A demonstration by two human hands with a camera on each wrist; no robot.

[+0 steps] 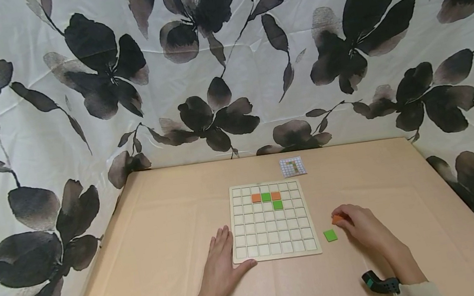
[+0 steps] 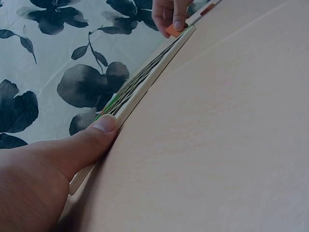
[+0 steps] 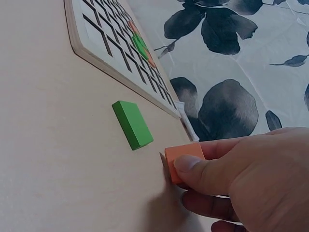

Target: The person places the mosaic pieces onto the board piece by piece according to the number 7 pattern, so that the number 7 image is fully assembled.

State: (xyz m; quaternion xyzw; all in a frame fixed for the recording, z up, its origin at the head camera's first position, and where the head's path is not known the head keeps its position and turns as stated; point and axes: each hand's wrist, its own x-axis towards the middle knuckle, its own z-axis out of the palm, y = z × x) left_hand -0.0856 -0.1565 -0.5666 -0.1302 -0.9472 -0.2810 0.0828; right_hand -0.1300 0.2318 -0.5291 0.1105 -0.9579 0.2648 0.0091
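Observation:
A wooden grid board (image 1: 270, 224) lies flat on the table, with two orange tiles and two green tiles set in its upper squares. My left hand (image 1: 221, 266) rests at the board's lower left, fingers straight along the side; its thumb (image 2: 104, 124) presses on the near edge. To the right of the board, my right hand (image 1: 361, 225) pinches an orange square tile (image 3: 182, 159) between thumb and fingers, close over the table. A loose green tile (image 1: 330, 235) lies between that hand and the board.
Behind the board lies a small card (image 1: 292, 166) printed with a coloured grid pattern. The pale wooden table (image 1: 160, 219) ends at the back against a flowered cloth (image 1: 252, 65). A dark band (image 1: 381, 283) circles the right wrist.

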